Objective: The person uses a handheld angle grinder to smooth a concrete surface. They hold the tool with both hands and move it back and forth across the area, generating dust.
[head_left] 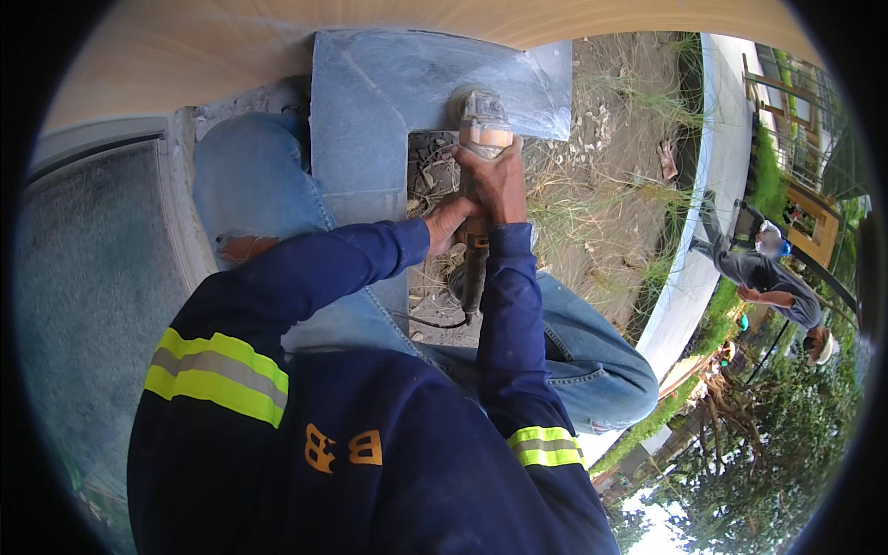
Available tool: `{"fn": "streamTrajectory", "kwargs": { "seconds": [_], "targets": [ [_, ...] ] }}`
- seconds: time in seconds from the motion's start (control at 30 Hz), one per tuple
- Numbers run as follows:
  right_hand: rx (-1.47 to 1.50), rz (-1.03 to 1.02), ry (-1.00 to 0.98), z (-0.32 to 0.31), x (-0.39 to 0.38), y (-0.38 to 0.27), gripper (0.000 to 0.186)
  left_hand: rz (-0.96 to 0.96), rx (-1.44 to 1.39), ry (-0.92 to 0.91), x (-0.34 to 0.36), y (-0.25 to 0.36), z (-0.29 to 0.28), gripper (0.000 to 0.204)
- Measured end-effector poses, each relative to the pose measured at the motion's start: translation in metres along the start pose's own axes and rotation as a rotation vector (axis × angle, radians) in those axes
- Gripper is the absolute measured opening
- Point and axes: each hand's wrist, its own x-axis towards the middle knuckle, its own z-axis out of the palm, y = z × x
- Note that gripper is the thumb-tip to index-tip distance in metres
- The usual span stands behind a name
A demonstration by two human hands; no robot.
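two hands (446, 222) (500, 185) gripping one grinder (487, 122), two bent legs (254, 180)

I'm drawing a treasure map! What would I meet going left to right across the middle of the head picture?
Grey panel → left knee → grinder → dry grass → other person.

The flat blue-grey stone slab (361, 88) is streaked with paler lines. The long, dusty handheld grinder (487, 123) has a grey head, an orange band (its brightest patch) and a dark body. The long-sleeved navy cloth top (416, 435) carries lime-yellow bands split by silver-grey, plus orange print; the denim jeans (242, 180) are faded blue.
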Motion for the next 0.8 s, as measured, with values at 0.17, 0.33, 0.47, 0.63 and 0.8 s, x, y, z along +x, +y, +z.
{"fn": "streamTrajectory", "kwargs": {
  "seconds": [0.17, 0.33, 0.47, 0.63, 0.8],
  "targets": [
    [-0.062, -0.052, -0.023, -0.001, -0.016, -0.014, 0.077, 0.070, -0.061, 0.047, -0.010, -0.006, 0.009, 0.040],
    [-0.059, -0.091, -0.069, 0.010, -0.004, -0.009, 0.077, 0.072, -0.021, 0.059, -0.009, -0.002, -0.003, 0.039],
    [-0.001, 0.028, 0.006, -0.002, 0.011, -0.007, 0.075, -0.026, -0.004, 0.011, 0.006, 0.009, 0.000, 0.033],
    [-0.098, -0.047, -0.055, 0.001, 0.002, -0.015, 0.074, 0.079, -0.080, 0.041, -0.007, 0.006, 0.013, 0.033],
    [-0.005, -0.097, -0.089, 0.011, 0.011, -0.016, 0.073, 0.084, -0.019, 0.114, -0.004, 0.009, 0.005, 0.035]
  ]
}}
